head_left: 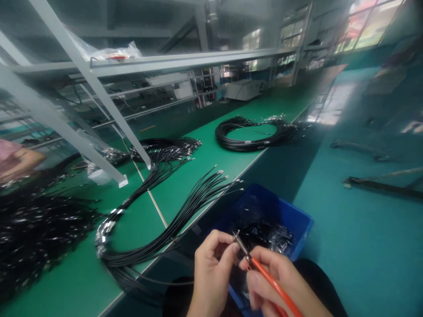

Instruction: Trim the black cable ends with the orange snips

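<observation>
Right hand [280,266] grips a slim tool [274,284] over the blue bin [306,229], beside the green desk [132,229]. Its long axis runs diagonally, bright metal tips pointing forward-left, glossy orange-red handles back toward the right. Left hand [213,264] has thumb and forefinger at those tips; whether they pinch the thin black cable [165,282], I cannot tell.
</observation>
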A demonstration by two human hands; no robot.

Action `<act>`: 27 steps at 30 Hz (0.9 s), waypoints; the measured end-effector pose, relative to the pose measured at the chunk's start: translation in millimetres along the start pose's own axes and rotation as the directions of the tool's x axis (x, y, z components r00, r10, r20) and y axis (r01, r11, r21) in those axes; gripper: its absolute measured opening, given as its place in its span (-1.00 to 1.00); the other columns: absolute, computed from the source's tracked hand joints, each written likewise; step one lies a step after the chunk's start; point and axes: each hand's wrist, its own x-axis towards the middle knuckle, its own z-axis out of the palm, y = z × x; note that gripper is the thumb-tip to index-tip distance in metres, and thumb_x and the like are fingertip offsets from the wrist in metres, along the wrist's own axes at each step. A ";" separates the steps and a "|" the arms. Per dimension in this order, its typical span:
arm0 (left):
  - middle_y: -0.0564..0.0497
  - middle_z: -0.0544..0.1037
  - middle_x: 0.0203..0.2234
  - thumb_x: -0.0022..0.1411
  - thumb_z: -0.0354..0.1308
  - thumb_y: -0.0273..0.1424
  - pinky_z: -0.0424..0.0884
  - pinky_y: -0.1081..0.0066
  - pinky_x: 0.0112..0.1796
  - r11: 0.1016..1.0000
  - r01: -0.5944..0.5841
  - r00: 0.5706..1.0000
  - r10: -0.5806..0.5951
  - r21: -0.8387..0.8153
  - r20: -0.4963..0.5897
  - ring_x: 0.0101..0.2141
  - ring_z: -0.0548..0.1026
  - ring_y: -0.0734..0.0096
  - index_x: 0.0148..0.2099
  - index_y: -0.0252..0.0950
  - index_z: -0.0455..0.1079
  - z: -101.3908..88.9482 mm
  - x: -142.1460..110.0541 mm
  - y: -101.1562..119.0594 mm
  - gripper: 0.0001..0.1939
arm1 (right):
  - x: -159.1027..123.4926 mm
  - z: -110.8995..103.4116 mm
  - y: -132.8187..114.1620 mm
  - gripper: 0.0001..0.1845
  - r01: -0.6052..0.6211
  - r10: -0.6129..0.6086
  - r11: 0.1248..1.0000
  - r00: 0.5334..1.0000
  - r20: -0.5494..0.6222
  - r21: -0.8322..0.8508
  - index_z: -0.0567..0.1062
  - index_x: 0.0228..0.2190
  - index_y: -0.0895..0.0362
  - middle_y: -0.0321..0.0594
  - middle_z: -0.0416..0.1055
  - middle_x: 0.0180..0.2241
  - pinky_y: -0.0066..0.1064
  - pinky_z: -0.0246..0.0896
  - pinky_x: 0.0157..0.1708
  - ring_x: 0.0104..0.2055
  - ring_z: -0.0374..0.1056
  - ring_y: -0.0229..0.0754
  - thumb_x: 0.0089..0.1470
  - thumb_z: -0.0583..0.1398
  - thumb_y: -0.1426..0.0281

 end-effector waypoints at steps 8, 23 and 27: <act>0.08 0.40 -0.58 0.13 0.14 -0.39 0.31 0.50 -0.49 0.987 -0.054 0.998 0.055 0.151 -0.003 -0.54 0.36 0.44 -0.40 -0.30 0.38 0.1 3.6 -6.1 -0.91 | 2.1 -3.6 13.8 -0.85 0.012 -0.023 0.986 0.997 -0.069 -0.168 0.33 -0.50 0.14 -0.44 0.26 -0.72 -0.58 -0.11 -0.70 -0.73 0.04 -0.44 -0.16 0.23 0.42; 0.10 0.35 -0.59 0.07 0.14 -0.49 0.21 0.54 -0.51 0.948 -0.179 0.982 0.158 0.261 0.099 -0.55 0.31 0.49 -0.51 -0.31 0.32 10.7 -8.4 6.0 -0.87 | 14.5 10.3 -7.1 -0.70 0.561 -0.493 0.827 0.701 -0.516 -0.027 0.39 -0.34 0.03 -0.37 0.43 -0.49 -0.53 0.25 -0.39 -0.44 0.34 -0.29 -0.17 0.34 0.36; 0.11 0.32 -0.61 0.07 0.16 -0.45 0.21 0.54 -0.50 0.979 -0.111 0.988 0.091 0.169 0.123 -0.55 0.28 0.50 -0.52 -0.31 0.30 10.3 -10.7 5.3 -0.84 | 17.0 13.8 1.3 -0.70 0.571 -0.471 0.816 0.747 -0.469 0.090 0.37 -0.34 0.03 -0.42 0.38 -0.55 -0.55 0.20 -0.45 -0.50 0.30 -0.33 -0.15 0.34 0.37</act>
